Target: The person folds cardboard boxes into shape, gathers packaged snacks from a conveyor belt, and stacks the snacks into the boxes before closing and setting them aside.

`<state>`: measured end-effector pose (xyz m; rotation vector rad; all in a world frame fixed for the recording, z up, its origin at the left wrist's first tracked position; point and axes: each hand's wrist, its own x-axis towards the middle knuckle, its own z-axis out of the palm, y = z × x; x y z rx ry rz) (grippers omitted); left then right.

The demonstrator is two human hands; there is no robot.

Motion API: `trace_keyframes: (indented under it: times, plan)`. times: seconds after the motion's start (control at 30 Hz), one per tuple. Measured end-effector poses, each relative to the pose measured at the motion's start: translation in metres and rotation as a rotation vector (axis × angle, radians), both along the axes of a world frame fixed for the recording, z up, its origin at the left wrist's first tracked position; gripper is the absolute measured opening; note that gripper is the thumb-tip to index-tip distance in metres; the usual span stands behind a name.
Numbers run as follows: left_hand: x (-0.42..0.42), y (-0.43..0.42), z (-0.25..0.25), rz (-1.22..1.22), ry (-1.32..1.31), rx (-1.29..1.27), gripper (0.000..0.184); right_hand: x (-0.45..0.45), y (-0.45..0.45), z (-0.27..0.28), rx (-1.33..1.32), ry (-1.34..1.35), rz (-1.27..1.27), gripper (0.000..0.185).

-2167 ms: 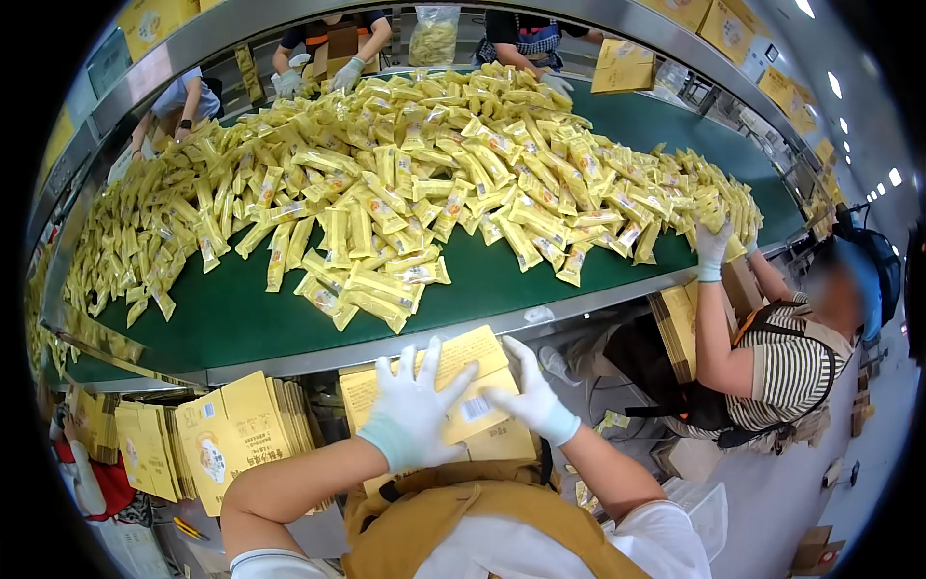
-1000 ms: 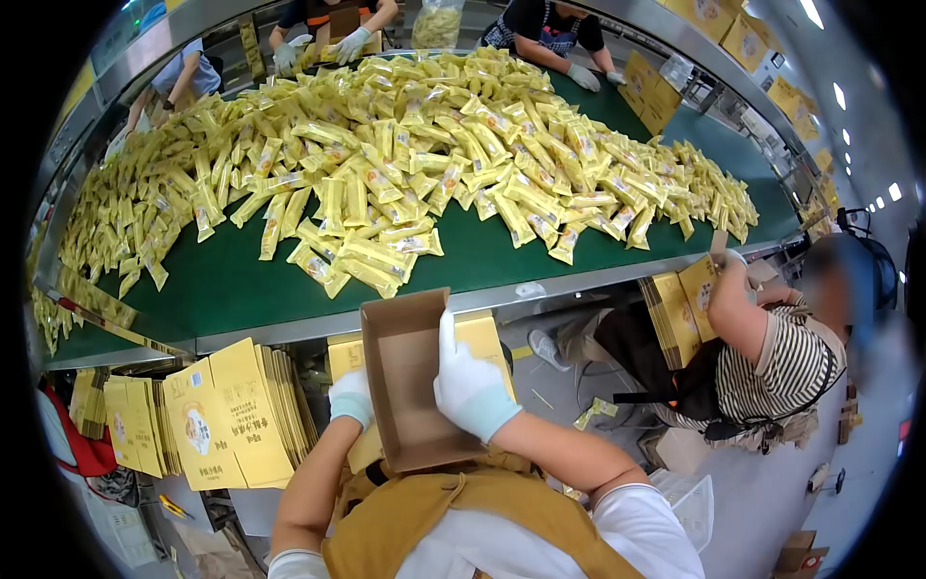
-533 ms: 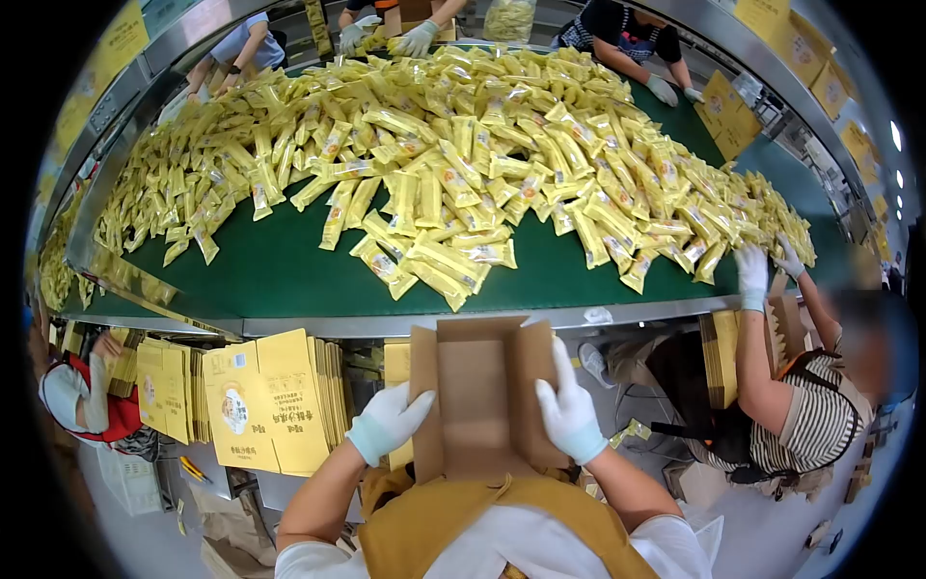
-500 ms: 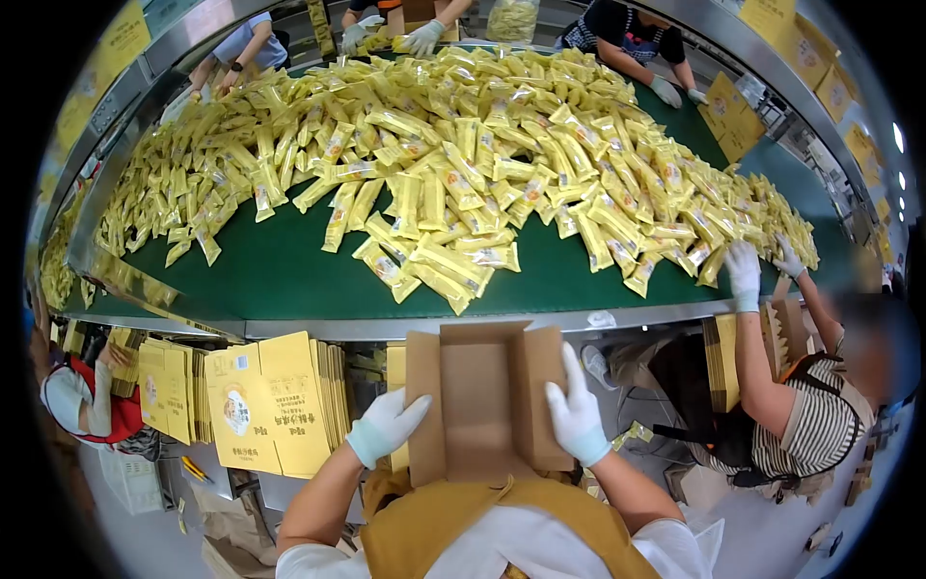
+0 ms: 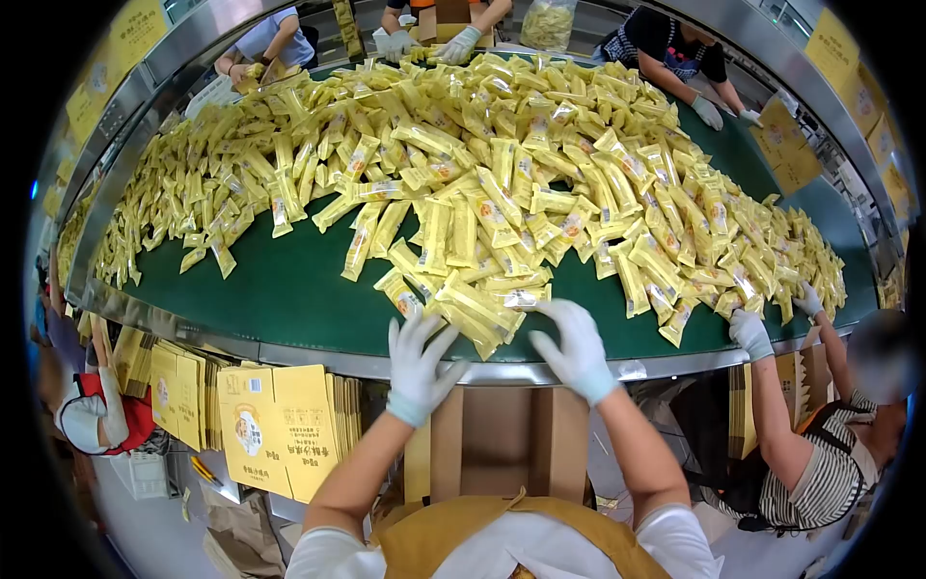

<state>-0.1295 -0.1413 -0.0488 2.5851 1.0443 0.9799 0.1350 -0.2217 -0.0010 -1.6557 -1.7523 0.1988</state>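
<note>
My left hand, in a white glove, reaches over the front edge of the green table with its fingers spread, close to the nearest yellow snack packets. On the other side of those packets is my right hand, also gloved, its fingers stretched towards them. Neither hand holds anything; whether the fingertips touch the packets I cannot tell. Below and between my forearms stands an open cardboard box, its flaps folded outward and its inside facing up. A large heap of the same packets spreads behind.
A metal rim edges the green surface. Flattened yellow cartons stand at the left, with an orange-handled tool beside them. A co-worker in stripes reaches in at the right; other people work across the far side.
Both my hands have let go of the box and moved forward and up to the nearest packets. The box now sits lower, against the table's front edge. The view has shifted slightly.
</note>
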Motion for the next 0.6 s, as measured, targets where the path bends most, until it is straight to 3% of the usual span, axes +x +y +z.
trace_keyframes:
  times: [0.03, 0.1, 0.17, 0.27, 0.4, 0.6]
  plan:
    - [0.011, 0.016, 0.009, 0.000, 0.060, -0.041, 0.069, 0.000, 0.025, 0.002, -0.080, 0.071, 0.147, 0.051]
    - [0.031, 0.044, 0.011, 0.086, 0.278, -0.140, 0.079, -0.012, 0.065, -0.007, -0.329, -0.190, 0.203, 0.075]
    - [0.039, 0.063, 0.006, 0.149, 0.389, -0.178, 0.084, -0.028, 0.084, -0.029, -0.225, -0.519, 0.068, 0.081]
    - [0.042, 0.077, -0.003, 0.202, 0.407, -0.160, 0.085, -0.015, 0.110, -0.027, -0.388, -0.489, 0.118, 0.075]
    - [0.045, 0.071, -0.001, 0.245, 0.397, -0.118, 0.075, 0.001, 0.101, -0.041, -0.280, -0.447, 0.106, 0.054]
    - [0.016, 0.047, 0.001, 0.147, 0.436, -0.151, 0.069, 0.034, 0.052, -0.046, -0.226, -0.419, 0.011, 0.047]
